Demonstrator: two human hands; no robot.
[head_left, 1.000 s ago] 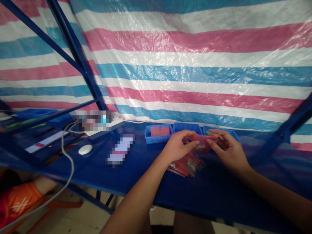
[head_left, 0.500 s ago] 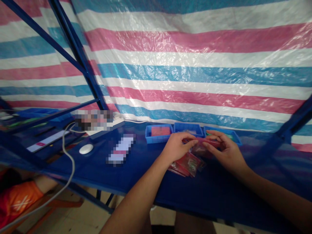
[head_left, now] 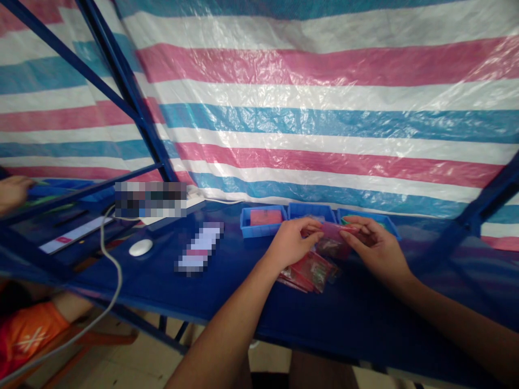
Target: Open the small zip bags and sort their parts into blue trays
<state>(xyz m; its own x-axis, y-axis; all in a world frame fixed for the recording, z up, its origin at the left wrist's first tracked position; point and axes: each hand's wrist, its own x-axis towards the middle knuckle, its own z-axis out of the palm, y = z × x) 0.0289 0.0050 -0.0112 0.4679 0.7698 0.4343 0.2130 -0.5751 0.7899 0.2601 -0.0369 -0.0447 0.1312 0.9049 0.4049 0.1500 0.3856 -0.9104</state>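
My left hand (head_left: 291,241) and my right hand (head_left: 375,249) both pinch the top edge of a small pink plastic bag (head_left: 333,239) held just above the blue table (head_left: 227,292). Something small shows through the bag, too blurred to name. Under my hands lies a pile of red filled bags (head_left: 310,271). Three small blue trays stand in a row behind them: the left tray (head_left: 263,222) holds a pink stack, the middle tray (head_left: 312,210) and the right tray (head_left: 371,220) are partly hidden by my fingers.
A striped tarp (head_left: 308,108) hangs behind the table, with blue frame bars (head_left: 121,81) at the left. A white mouse (head_left: 140,247) and its cable lie at the left. Another person's hand (head_left: 12,192) and orange clothing (head_left: 28,335) show at the far left.
Both hands have kept pinching the pink bag, shifting it slightly. Another person's hand has come into view at the far left edge.
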